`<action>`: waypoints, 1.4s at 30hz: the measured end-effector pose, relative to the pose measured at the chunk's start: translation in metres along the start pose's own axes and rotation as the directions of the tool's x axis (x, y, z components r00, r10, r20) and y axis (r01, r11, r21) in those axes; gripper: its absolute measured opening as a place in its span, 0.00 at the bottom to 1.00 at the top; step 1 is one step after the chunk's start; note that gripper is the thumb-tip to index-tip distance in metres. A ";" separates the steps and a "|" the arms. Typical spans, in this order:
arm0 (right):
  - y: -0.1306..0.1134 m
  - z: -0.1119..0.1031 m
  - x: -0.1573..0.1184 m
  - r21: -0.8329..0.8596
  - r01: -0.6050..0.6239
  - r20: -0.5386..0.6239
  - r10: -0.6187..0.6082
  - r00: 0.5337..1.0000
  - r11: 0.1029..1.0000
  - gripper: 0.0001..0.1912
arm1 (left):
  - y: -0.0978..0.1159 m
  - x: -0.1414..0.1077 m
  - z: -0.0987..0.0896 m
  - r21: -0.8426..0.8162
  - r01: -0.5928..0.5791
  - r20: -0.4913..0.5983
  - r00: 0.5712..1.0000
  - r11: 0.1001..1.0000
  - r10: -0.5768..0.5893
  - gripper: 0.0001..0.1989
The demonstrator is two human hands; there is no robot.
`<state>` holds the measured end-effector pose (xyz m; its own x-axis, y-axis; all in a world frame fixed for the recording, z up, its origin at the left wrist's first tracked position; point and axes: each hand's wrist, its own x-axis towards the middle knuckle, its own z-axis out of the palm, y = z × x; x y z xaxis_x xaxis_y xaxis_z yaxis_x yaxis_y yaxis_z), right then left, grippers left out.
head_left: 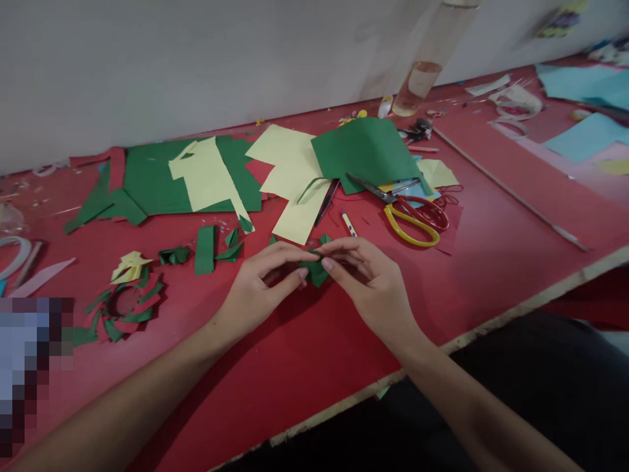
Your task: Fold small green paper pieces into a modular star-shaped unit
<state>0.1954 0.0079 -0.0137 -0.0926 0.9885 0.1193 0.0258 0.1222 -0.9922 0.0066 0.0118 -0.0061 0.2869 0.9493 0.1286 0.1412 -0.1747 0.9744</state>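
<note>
Between my two hands is a small folded piece of green paper, held a little above the red tabletop. My left hand pinches its left side with thumb and fingers. On the other side, my right hand grips it the same way, and the fingers partly cover the paper. Left of my hands lie a green paper strip and small folded green pieces. Farther left sits a ring of folded red and green paper, with a folded yellow paper piece at its upper edge.
Scissors with one yellow and one red handle lie beyond my right hand. Yellow paper and green sheets spread along the back. A tall clear container stands by the wall. A thin stick lies at right.
</note>
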 end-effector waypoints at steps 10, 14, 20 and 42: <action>0.005 -0.001 -0.003 -0.203 0.116 0.052 -0.108 0.993 0.972 0.11 | 0.001 -0.001 0.002 -0.138 0.064 -0.150 0.985 0.988 -0.085 0.12; 0.002 -0.003 -0.001 -0.210 0.154 0.005 -0.156 0.988 0.966 0.09 | 0.001 -0.001 0.001 -0.148 0.033 -0.118 0.992 0.988 -0.051 0.12; 0.001 -0.013 0.004 -0.246 0.192 0.068 -0.181 0.981 0.950 0.11 | -0.001 0.001 0.000 -0.097 -0.001 -0.058 0.998 0.995 -0.005 0.11; -0.004 -0.024 0.014 -0.350 0.342 0.225 -0.276 0.934 0.872 0.06 | -0.003 -0.005 -0.007 0.244 -0.172 -0.027 0.983 0.954 0.184 0.11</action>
<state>0.2179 0.0235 -0.0069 -0.3178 0.8698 0.3774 0.3392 0.4760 -0.8114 -0.0024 0.0092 -0.0085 0.2824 0.9077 0.3104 0.3171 -0.3937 0.8628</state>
